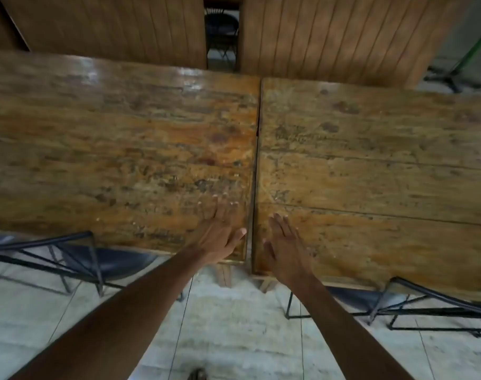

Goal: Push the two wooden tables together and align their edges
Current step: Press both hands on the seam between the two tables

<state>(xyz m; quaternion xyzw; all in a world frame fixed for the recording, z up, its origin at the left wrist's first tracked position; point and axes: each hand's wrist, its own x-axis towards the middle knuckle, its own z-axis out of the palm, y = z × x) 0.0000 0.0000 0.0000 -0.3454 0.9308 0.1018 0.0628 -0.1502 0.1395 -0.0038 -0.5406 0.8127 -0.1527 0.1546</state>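
Pale floor tiles (233, 325) with thin dark joints run under the scene, and vertical wooden wall panels (110, 26) close the far side, split by a narrow opening that shows a dark chair (222, 26) beyond. Two worn, glossy wooden counters fill the middle: the left table (110, 149) and the right table (376, 160) stand side by side, their long axes running left to right, their short ends meeting at a thin dark seam (257, 149) that points from near to far. The ends are almost touching, with a slim gap showing; the right table's near edge sits slightly nearer than the left one's. The left hand (220, 234) lies flat on the left table just beside the seam, fingers spread and released, grasping nothing. The right hand (284, 242) rests open on the right table's near corner, likewise grasping nothing. Black metal-framed chairs are tucked under the near edges, one at left (69, 259) and one at right (426, 308). A green pole on a dark stand (464, 58) stands far right.
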